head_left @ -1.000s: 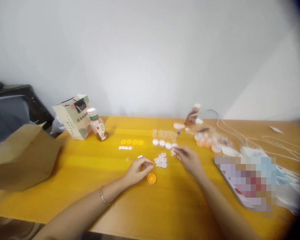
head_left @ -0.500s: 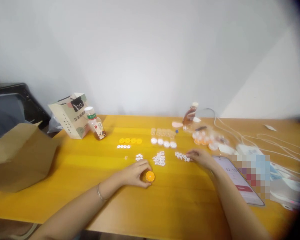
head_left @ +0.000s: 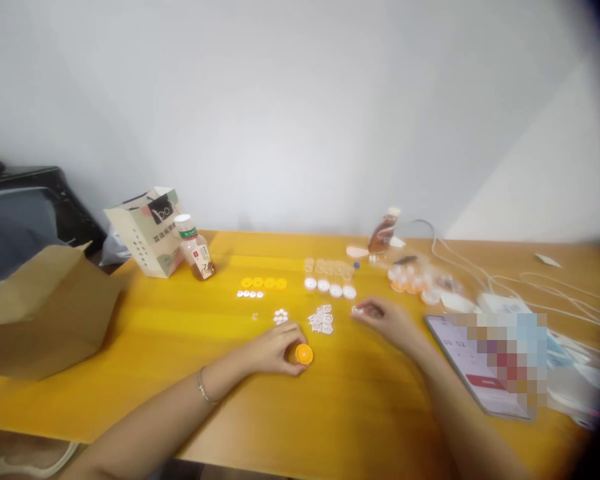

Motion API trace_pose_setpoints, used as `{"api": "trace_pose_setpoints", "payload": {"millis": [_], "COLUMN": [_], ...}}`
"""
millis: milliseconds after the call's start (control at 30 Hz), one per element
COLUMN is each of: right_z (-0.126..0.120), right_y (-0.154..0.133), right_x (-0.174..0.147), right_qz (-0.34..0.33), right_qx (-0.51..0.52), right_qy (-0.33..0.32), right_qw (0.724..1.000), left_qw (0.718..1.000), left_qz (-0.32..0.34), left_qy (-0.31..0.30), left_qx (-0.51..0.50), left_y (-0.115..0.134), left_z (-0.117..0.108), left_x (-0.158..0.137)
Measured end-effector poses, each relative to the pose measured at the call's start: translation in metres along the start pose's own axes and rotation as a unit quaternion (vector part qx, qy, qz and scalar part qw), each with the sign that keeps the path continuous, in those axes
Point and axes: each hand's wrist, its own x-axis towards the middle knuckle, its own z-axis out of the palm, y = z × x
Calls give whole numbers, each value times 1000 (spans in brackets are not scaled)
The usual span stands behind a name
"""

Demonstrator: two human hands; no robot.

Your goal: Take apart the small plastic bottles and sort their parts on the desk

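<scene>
On the near middle of the table, my left hand [head_left: 275, 350] curls its thumb and fingers around the side of a small round container with an orange top [head_left: 304, 354]. To the right, my right hand [head_left: 387, 321] is closed, fingertips bent together at a small pile of white plastic pieces [head_left: 357, 310]. The hand covers much of this pile, and whatever is between the fingertips is too small to make out. Between the hands lies a larger heap of white cut-out pieces [head_left: 321, 320]. A cluster of white round pieces [head_left: 281, 316] sits just beyond my left hand.
Farther back are rows of yellow discs [head_left: 264, 283], small white discs [head_left: 250, 294], white caps [head_left: 329, 288] and clear cups [head_left: 329, 269]. A drink bottle [head_left: 196, 248] and paper bag [head_left: 147, 233] stand left, another bottle [head_left: 383, 232] behind. A phone [head_left: 473, 367] lies right, near cables.
My right hand has shifted left over the small white pile, covering more of it. My left hand keeps its hold on the orange-topped container. The view has moved slightly.
</scene>
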Motion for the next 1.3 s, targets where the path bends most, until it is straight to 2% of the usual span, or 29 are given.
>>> {"api": "trace_pose_setpoints", "payload": {"millis": [67, 133, 267, 467, 667, 833, 967, 1133, 1233, 1300], "right_z": [21, 44, 69, 67, 69, 52, 40, 40, 46, 53], "right_y": [-22, -37, -45, -41, -43, -45, -36, -17, -13, -16], "right_x": [-13, -25, -37, -35, -36, -28, -19, -6, 7, 18], "right_qz": [-87, -139, -148, -150, -142, -141, -111, -72, -64, -87], "right_qx": [14, 21, 31, 50, 88, 106, 77, 52, 25, -7], "right_qy": [-73, -140, -183, -206, -166, -83, -4, 50, 58, 37], "right_qw": [993, 980, 971, 966, 972, 981, 991, 995, 996, 996], "left_qw": [1000, 1000, 1000, 1000, 1000, 1000, 1000, 1000, 1000, 1000], "left_qz": [-8, -12, -9, -12, -11, -20, -20, -18, -15, -14], "left_qy": [6, 10, 0, 2, 6, 6, 0, -2, -4, -4], "left_qx": [-1, -3, -3, -8, -5, -6, -5, -10, -11, -13], "left_y": [-1, -3, -5, -4, -3, -4, -2, 2, 1, 1], "left_z": [3, 5, 7, 8, 9, 10, 8, 7, 7, 7], "left_x": [0, 0, 0, 0, 1, 1, 0, 0, 0, 0]}}
